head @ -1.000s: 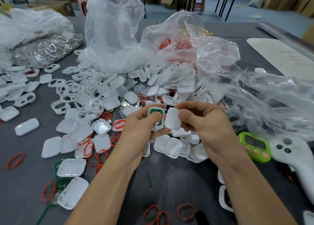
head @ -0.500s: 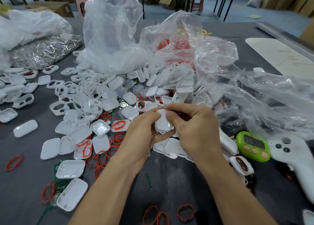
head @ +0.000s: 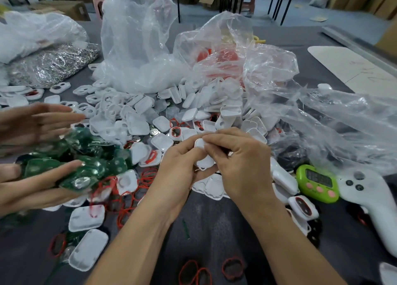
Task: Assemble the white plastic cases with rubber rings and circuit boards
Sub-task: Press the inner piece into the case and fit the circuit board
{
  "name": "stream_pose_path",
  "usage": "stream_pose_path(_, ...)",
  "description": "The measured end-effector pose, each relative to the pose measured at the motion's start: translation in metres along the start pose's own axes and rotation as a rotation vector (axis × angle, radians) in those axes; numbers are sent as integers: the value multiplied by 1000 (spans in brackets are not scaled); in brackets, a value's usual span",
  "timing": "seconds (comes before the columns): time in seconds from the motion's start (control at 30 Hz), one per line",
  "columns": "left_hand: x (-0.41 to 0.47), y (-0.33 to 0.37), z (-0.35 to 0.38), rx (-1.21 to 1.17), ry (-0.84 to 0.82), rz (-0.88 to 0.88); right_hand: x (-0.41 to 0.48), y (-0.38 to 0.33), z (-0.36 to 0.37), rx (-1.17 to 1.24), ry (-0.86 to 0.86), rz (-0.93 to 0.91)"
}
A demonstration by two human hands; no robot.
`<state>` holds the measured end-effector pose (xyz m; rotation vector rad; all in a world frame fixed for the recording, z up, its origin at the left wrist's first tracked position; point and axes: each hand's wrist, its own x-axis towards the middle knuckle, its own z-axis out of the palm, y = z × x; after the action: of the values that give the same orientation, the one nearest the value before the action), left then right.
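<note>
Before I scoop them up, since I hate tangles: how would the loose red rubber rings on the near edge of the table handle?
Those red rubber rings look thin and lie in uneven loops, so probably floppy and very light. Two overlap, so they may snag together. Lying flat on the table, they seem unlikely to roll.

On my feed a green timer [head: 317,183] lies on the grey tabletop [head: 214,231], just beside a white controller [head: 373,201] at the right edge. Crumpled clear plastic bags [head: 137,46] stand at the back. A bag of shiny metal clips [head: 51,64] lies far left. I see a pale board [head: 352,67] far right.
</note>
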<state>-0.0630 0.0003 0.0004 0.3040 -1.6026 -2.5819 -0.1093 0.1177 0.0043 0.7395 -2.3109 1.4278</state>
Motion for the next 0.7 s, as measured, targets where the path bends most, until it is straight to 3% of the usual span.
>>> stream_pose_path(0.33, 3, -1, -1, -185, -97, -42, 4, 0, -7, 228, 35, 298)
stream_pose_path(0.53, 4, -3, -4, -215, -87, -35, 10, 4, -13, 472, -185, 543)
stream_pose_path(0.7, 2, -3, -2, -34, -25, 3, 9, 7, -12, 516, -142, 496)
